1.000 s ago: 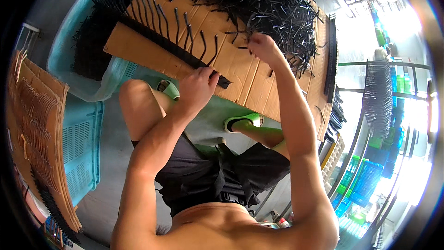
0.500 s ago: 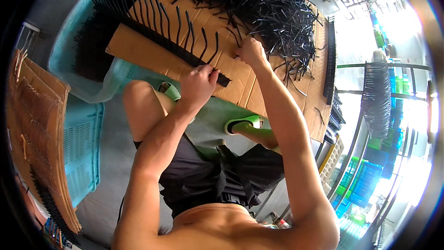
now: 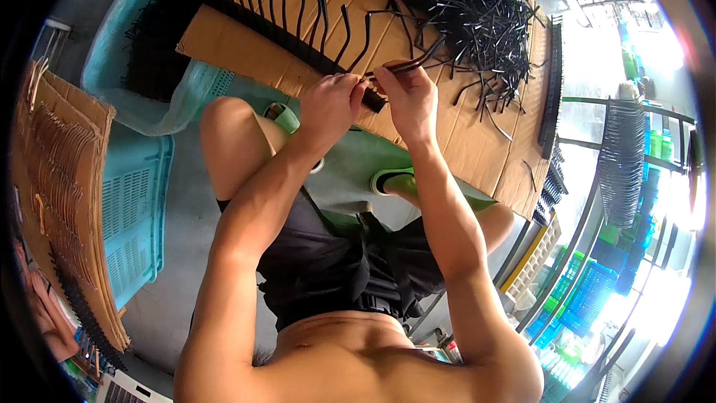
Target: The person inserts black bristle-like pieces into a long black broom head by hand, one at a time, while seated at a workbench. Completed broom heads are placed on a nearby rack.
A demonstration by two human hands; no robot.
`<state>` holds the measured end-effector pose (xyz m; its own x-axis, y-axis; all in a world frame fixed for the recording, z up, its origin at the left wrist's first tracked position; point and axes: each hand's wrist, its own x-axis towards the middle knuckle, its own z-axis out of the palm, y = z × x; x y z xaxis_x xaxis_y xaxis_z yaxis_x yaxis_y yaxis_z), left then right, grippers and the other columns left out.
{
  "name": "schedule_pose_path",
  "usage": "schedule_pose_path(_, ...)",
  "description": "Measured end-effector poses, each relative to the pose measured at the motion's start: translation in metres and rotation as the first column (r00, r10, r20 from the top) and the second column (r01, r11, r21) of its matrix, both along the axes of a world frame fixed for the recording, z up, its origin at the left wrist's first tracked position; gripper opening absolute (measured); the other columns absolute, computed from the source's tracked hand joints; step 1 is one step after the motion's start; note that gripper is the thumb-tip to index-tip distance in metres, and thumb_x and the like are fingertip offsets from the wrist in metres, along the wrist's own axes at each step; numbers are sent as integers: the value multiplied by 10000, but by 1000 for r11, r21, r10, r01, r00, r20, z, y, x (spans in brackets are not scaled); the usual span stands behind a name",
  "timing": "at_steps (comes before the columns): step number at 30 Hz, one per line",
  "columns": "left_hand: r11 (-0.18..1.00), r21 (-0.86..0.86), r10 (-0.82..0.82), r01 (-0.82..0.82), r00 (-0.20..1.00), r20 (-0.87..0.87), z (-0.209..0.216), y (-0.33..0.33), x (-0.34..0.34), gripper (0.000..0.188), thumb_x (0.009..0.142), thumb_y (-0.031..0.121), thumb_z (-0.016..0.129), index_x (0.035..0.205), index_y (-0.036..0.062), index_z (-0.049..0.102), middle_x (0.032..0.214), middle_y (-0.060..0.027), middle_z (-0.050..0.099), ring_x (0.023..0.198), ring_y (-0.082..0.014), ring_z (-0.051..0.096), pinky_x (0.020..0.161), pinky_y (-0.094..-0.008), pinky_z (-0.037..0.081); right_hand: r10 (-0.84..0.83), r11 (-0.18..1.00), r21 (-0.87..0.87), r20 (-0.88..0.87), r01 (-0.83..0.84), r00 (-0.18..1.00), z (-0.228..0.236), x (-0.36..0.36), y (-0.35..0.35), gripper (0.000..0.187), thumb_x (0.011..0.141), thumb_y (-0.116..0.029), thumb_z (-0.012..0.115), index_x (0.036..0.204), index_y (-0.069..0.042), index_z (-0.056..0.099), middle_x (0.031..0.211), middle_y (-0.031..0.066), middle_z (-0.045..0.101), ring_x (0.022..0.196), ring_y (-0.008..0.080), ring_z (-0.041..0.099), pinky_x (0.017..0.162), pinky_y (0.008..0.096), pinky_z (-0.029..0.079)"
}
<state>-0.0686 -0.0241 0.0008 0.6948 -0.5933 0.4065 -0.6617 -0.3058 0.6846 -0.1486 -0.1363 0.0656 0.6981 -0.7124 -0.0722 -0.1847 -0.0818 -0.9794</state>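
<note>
Compared with half a second ago, the right hand (image 3: 409, 101) has come away from the pile side and now meets the left hand (image 3: 332, 104) at the near end of the black strip (image 3: 291, 46). Its fingers are pinched around a black curved rod (image 3: 426, 60), which sticks out past them toward the upper right; whether a second rod lies alongside, I cannot tell. The left fingers are drawn narrow, bent over the strip close to its end, their tips nearly meeting the right ones; I cannot tell whether they grip the strip, the rod's tip or both. A row of standing rods (image 3: 347, 30) rises from the strip, which lies slantwise along the edge of the cardboard-covered surface (image 3: 477, 149). Beyond the hands, a loose pile of black rods (image 3: 477, 19) spreads over the cardboard, with strays at its margin. A teal basket with a clear plastic liner (image 3: 183, 97) stands at the surface's left end, and a blue crate (image 3: 134, 209) sits nearer the person.
</note>
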Motion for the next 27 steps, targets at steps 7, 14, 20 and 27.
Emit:
schedule_pose_path(7, 999, 39, -29, 28, 999, 21, 7, 1, 0, 117, 893, 183, 644, 876, 67, 637, 813, -125, 668, 762, -334, 651, 626, -438, 518, 39, 983, -179, -55, -48, 998, -4, -1, 0, 190, 862, -147, 705, 968, 8, 679, 809, 111, 729, 721, 142, 684, 669, 282, 530)
schedule_pose_path(14, 999, 36, -25, 24, 999, 27, 2, 1, 0, 106, 886, 179, 644, 886, 73, 643, 829, -127, 671, 775, -343, 651, 634, -446, 520, 91, 977, -192, -24, -94, 996, -12, -1, -5, 159, 849, -148, 705, 925, -11, 682, 793, 126, 714, 698, 203, 694, 653, 304, 531)
schedule_pose_path(20, 994, 112, -7, 3, 999, 41, 3, 2, 0, 99, 861, 166, 674, 897, 75, 662, 837, -117, 691, 769, -318, 673, 627, -420, 536, 153, 819, -543, -106, -186, 983, -6, 1, 2, 164, 812, -138, 725, 856, 0, 648, 776, 169, 666, 684, 297, 670, 620, 340, 525)
schedule_pose_path(27, 1000, -3, -31, 31, 999, 8, 10, 2, -14, 150, 852, 206, 700, 898, 63, 699, 814, -77, 713, 715, -254, 696, 598, -374, 548, -15, 994, 107, 56, 10, 998, -5, -15, -10, 152, 864, -91, 726, 934, 26, 659, 788, 55, 689, 736, 97, 635, 678, 238, 515)
